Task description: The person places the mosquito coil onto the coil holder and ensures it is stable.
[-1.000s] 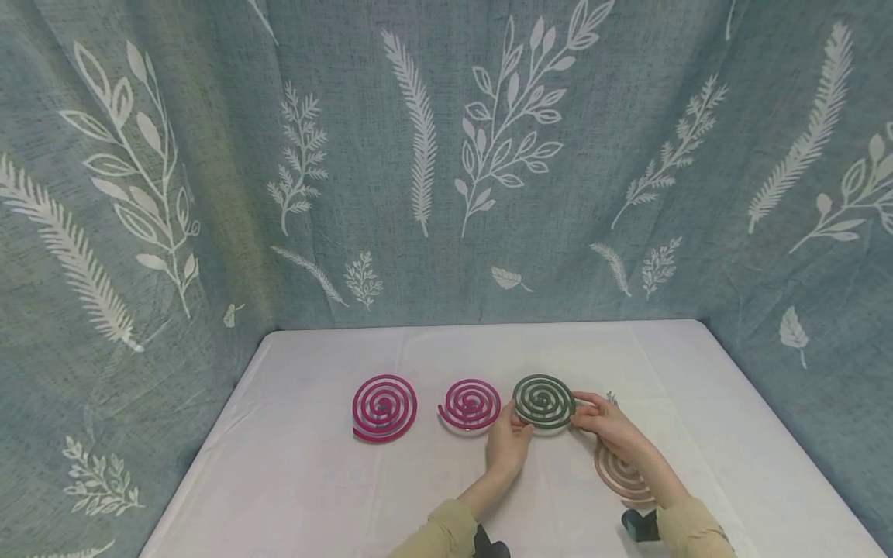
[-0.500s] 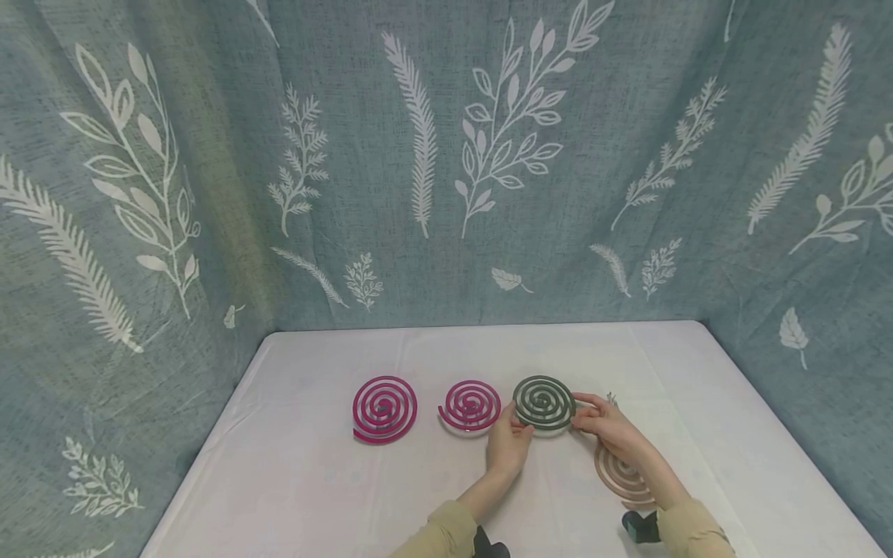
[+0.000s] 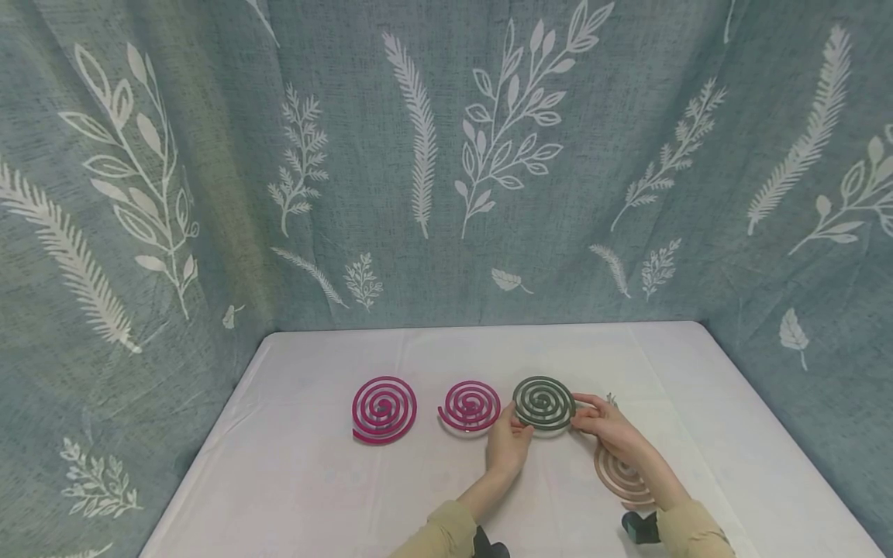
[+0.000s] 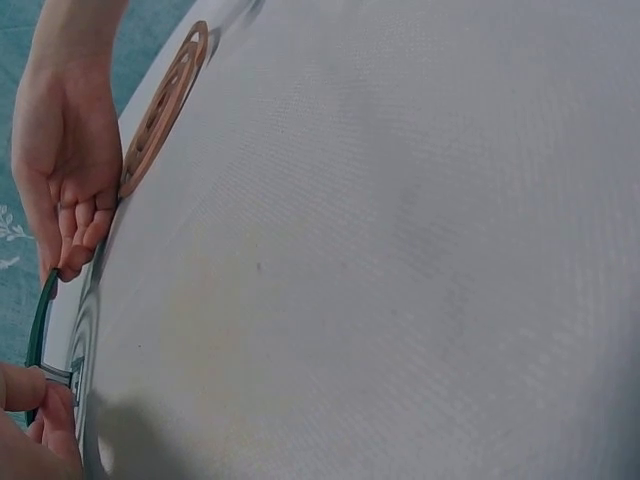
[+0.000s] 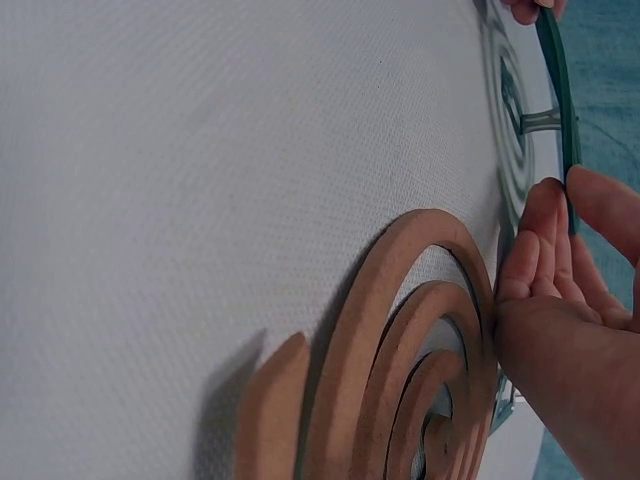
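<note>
A dark green mosquito coil (image 3: 542,400) sits level, raised above the white table on a thin metal stand (image 5: 541,121). My left hand (image 3: 508,446) pinches its near left edge. At the right edge my right hand (image 3: 614,430) holds the rim between thumb and fingers. Seen edge-on in the left wrist view, the green coil (image 4: 40,318) stands apart from the tabletop. Below my right forearm lies a brown mosquito coil (image 5: 342,372), partly covered by that hand and arm in the head view.
Two magenta coils stand in a row to the left: one magenta coil (image 3: 471,405) close beside my left hand, another magenta coil (image 3: 384,408) farther left. A leaf-patterned blue-green cloth (image 3: 446,155) hangs behind and at both sides of the white table (image 3: 293,496).
</note>
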A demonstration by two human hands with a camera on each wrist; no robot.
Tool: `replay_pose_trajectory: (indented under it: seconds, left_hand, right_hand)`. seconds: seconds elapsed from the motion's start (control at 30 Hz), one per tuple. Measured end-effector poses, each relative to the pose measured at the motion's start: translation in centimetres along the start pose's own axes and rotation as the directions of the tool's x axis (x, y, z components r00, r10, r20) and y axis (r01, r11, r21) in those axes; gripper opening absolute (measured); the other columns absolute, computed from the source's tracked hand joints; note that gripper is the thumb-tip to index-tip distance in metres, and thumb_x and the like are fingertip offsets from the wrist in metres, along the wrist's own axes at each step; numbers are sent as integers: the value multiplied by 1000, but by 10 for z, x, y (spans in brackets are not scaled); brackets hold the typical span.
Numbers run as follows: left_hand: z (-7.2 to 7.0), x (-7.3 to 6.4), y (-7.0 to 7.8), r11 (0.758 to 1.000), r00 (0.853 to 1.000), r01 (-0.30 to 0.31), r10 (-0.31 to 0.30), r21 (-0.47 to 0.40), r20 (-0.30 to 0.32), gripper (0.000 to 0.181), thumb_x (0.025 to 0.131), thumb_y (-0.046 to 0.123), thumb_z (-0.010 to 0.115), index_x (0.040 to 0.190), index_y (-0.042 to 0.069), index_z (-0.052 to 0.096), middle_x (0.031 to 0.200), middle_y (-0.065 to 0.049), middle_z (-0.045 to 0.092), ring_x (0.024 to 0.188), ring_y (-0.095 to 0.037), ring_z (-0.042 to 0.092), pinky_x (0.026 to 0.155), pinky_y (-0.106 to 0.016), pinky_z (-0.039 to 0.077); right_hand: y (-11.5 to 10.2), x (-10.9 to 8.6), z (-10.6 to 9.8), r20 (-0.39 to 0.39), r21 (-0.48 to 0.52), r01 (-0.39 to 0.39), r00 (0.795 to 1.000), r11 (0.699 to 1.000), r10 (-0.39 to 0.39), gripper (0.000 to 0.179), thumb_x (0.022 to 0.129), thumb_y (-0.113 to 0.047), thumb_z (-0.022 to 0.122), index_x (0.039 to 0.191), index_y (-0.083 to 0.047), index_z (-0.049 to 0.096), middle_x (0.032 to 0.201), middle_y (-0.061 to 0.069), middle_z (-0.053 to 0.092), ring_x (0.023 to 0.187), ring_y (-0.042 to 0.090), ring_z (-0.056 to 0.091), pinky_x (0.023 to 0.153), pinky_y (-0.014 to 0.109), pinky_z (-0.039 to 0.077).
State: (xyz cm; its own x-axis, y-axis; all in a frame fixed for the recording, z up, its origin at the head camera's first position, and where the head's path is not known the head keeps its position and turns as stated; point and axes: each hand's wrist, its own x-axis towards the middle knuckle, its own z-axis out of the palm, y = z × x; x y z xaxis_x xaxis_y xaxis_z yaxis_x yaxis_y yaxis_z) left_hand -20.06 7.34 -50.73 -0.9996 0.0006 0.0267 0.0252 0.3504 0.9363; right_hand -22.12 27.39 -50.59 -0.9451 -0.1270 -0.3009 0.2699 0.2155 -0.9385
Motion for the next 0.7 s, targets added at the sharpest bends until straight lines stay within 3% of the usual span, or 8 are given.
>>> replay_pose_trajectory:
  seconds: [0.23, 0.47, 0.7]
  left_hand:
    - [-1, 1, -1, 1000, 1000, 4, -4, -19, 5, 51, 83, 3, 66, 131, -7, 49, 84, -4, 60, 74, -10, 59, 63, -20, 50]
    - [0, 0, -7, 997, 997, -80, 80, -17, -14, 48, 84, 4, 66, 128, -9, 50, 81, -2, 58, 71, -6, 56, 62, -21, 50]
    - [1, 2, -3, 1000, 1000, 16, -16, -13, 4, 51, 83, 3, 66, 131, -7, 49, 83, -3, 59, 75, -9, 58, 64, -20, 50]
  right_hand:
    - [-1, 0, 0, 2, -7, -7, 1000, 1000, 7, 66, 89, -11, 60, 144, 3, 27, 87, -5, 60, 91, 9, 58, 91, 27, 45]
    - [0, 0, 0, -3, -1, -7, 1000, 1000, 7, 66, 89, -10, 60, 144, 4, 27, 86, -5, 61, 89, 8, 59, 87, 23, 46]
    - [1, 1, 0, -11, -3, -13, 1000, 1000, 13, 66, 89, -11, 61, 144, 2, 28, 87, -4, 60, 90, 9, 58, 89, 24, 45]
